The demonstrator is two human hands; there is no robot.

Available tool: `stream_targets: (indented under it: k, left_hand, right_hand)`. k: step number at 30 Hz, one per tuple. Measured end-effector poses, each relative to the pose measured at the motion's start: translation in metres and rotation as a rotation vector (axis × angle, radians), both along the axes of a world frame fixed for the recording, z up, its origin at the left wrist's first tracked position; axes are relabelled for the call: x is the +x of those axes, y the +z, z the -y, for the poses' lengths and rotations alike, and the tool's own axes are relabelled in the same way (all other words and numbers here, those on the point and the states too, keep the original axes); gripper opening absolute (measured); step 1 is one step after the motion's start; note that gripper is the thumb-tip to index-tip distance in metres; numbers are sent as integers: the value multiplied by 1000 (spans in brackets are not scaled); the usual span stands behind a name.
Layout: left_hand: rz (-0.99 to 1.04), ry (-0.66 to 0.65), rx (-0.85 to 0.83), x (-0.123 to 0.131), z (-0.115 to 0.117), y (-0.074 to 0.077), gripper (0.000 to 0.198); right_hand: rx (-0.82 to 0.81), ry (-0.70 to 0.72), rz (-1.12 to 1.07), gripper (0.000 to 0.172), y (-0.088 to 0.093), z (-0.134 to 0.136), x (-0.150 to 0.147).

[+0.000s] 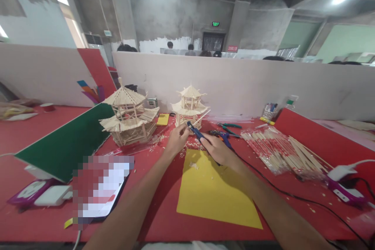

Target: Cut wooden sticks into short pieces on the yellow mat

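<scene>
My right hand (215, 146) is closed around a dark blue hand cutter (197, 132), its head pointing up and left. My left hand (178, 137) pinches at the cutter's head, and a thin wooden stick (202, 116) slants up to the right from there. The exact grip on the stick is partly hidden. Just behind the hands stands a small two-tiered pagoda model (191, 105) of pale sticks. Below them, a yellow sheet (216, 199) lies on the red table with a few tiny cut pieces (193, 165) on it.
A larger stick pagoda (129, 115) stands left, beside a green board (67, 140). A tablet-like device (113, 187) lies front left. Right are a blue glue gun (224, 136), green-handled pliers (230, 126), bagged sticks (269, 150) and a power strip (345, 195). A black cable (272, 183) crosses the table.
</scene>
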State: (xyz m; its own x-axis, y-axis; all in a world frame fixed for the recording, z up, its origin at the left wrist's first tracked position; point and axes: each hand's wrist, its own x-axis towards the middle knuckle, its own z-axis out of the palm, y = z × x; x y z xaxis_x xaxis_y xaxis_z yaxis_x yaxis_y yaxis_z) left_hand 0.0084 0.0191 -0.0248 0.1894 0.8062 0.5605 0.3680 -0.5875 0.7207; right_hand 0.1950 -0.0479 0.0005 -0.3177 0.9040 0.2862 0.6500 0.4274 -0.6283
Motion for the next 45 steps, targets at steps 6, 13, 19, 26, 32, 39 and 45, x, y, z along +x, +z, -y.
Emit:
stream_targets:
  k: [6, 13, 19, 26, 32, 39, 45]
  left_hand:
    - [-129, 42, 35, -6, 4, 10, 30]
    - [-626, -209, -74, -23, -1, 6, 20]
    - [-873, -546, -116, -29, 1, -4, 18]
    - [-937, -602, -245, -31, 9, 1, 16]
    - [-753, -321, 1, -38, 9, 21, 24]
    - [-273, -166, 219, -40, 11, 36, 36]
    - [-357, -322, 159, -35, 7, 27, 41]
  right_hand:
    - [66, -12, -27, 39, -2, -3, 3]
    - [227, -16, -96, 44, 3, -9, 18]
    - [266, -71, -33, 43, 4, -10, 21]
    - [256, -28, -9, 42, 0, -11, 19]
    - [225, 2, 19, 40, -5, -14, 19]
    - [194, 63, 134, 40, -5, -10, 18]
    - [167, 122, 235, 43, -9, -11, 16]
